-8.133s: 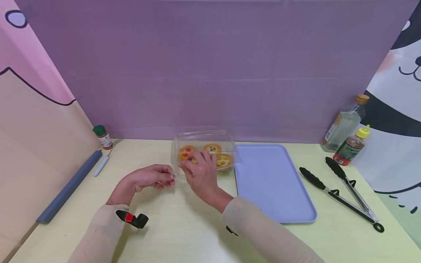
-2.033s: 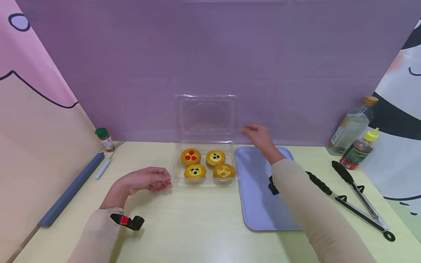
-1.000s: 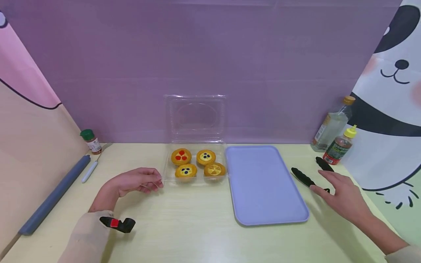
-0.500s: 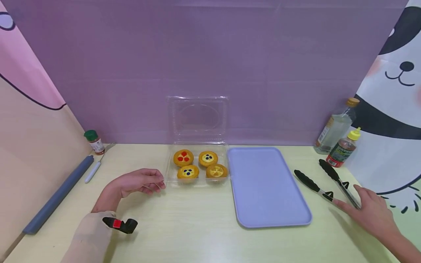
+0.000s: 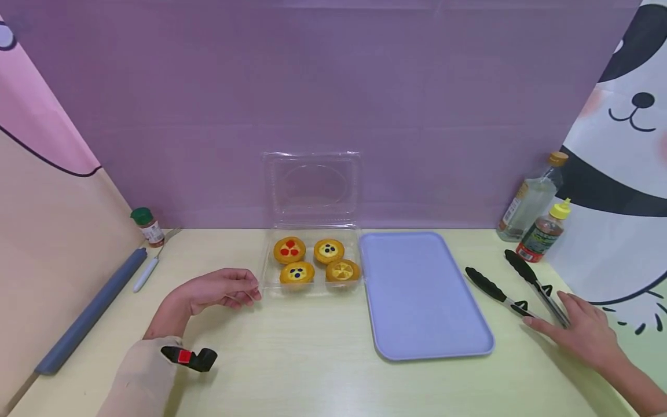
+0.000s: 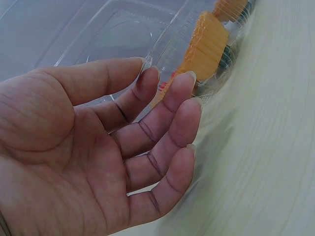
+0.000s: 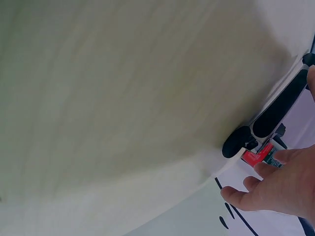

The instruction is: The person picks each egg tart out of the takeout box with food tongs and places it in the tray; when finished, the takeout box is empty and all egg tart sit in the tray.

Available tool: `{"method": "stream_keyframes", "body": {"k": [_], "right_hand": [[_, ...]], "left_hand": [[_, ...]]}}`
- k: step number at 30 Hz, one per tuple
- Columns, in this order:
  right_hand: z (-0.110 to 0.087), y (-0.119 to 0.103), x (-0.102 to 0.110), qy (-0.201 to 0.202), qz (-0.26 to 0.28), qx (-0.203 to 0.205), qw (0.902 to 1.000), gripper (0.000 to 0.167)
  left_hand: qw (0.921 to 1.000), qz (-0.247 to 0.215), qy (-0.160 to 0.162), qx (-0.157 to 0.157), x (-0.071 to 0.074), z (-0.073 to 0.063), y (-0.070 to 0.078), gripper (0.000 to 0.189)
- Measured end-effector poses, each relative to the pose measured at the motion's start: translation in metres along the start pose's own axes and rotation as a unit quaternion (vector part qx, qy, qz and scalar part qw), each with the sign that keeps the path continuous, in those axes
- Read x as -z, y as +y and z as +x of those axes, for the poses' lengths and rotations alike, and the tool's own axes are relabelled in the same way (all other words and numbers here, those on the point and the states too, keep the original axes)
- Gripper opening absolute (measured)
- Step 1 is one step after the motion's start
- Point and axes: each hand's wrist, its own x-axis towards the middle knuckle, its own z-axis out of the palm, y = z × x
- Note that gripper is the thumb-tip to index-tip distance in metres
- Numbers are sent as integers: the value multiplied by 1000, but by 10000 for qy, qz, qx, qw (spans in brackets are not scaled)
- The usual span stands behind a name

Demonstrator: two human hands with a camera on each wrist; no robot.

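Tongs [image 5: 492, 287] lie under my right hand [image 5: 586, 333] at 4 o'clock, grip unclear; my left hand [image 5: 221, 286] sits relaxed beside the clamshell [image 5: 315, 226].

Wears a loose beige sleeve [image 5: 136, 379], leaving the hands [image 5: 221, 288] bare.
Carries at the left cuff [image 5: 152, 348] a small black device [image 5: 202, 360], tapered at one end, with a red square [image 5: 184, 356].

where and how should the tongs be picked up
Probably by both arms of the tongs, near the small black loops, with the right hand coming from the near right side: the tongs lie flat, arms spread in a V that narrows toward the hand, so it could squeeze both together.
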Motion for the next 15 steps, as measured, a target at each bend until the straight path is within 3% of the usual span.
{"method": "stream_keyframes", "body": {"k": [15], "right_hand": [[7,6,-4,-359,-85,-18,9993,102]], "left_hand": [[10000,2,-40,-86,0,-2,1,33]]}}
